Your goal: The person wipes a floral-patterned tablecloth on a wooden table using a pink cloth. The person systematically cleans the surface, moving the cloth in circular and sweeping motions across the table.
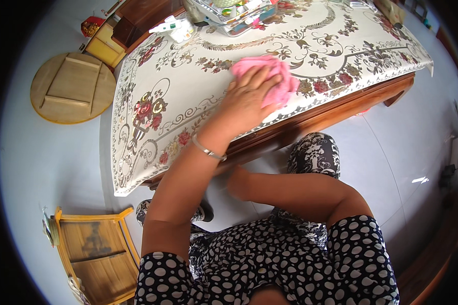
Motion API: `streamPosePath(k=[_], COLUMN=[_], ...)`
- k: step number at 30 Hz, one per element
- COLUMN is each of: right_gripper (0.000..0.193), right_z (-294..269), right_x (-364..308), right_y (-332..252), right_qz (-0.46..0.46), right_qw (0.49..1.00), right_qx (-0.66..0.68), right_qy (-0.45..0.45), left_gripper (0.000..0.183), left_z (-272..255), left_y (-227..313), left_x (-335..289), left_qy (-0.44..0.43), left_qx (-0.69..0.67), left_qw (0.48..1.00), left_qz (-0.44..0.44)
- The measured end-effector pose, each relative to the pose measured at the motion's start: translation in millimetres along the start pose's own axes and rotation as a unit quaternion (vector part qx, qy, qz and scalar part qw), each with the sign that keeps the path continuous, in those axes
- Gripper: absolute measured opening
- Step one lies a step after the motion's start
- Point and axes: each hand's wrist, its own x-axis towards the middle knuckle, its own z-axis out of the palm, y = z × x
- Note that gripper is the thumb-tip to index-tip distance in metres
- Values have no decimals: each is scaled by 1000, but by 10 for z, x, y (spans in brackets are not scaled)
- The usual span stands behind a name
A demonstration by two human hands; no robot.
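A bunched pink cloth [285, 87] lies on the patterned tablecloth [188, 76] near the table's front edge. My left hand [250, 96] rests over it, palm down, with the fingers pressed onto the cloth and the thumb side towards the table edge. A silver bangle [207, 148] circles my left wrist. Bent across in front of my body, my right arm ends below the table edge. My right hand [238, 184] is smeared by motion there and partly behind my left forearm, so its fingers cannot be made out.
A clear basket of small items [234, 23] stands at the table's back, with white bottles [180, 30] to its left. A round wooden board [74, 86] is on the left. A wooden chair [99, 254] stands at the lower left. Wooden drawers [142, 23] are behind.
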Motion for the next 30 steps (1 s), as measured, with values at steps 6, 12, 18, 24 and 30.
streamPosePath(k=[6,12,18,24,30], right_gripper=[28,30,32,34,36], right_z=[-1,-296,-421,-469,-518], right_x=[66,-191,-129,-126,-149], right_y=[110,301,339,354,306], right_qz=[56,-27,-26,54,50], right_qw=[924,643,715,980,997], right_qx=[287,665,614,174,32], right_qy=[246,379,332,84,-48], left_gripper=[56,58,52,51,54], left_z=[377,507,341,-134,-611], left_y=[398,484,235,-147,-654], left_x=[736,996,521,-347,-1462], left_qy=[-12,-23,12,17,8], left_qx=[11,-35,-42,-31,7], left_qw=[999,999,998,999,986], left_qz=[33,29,33,-21,-164])
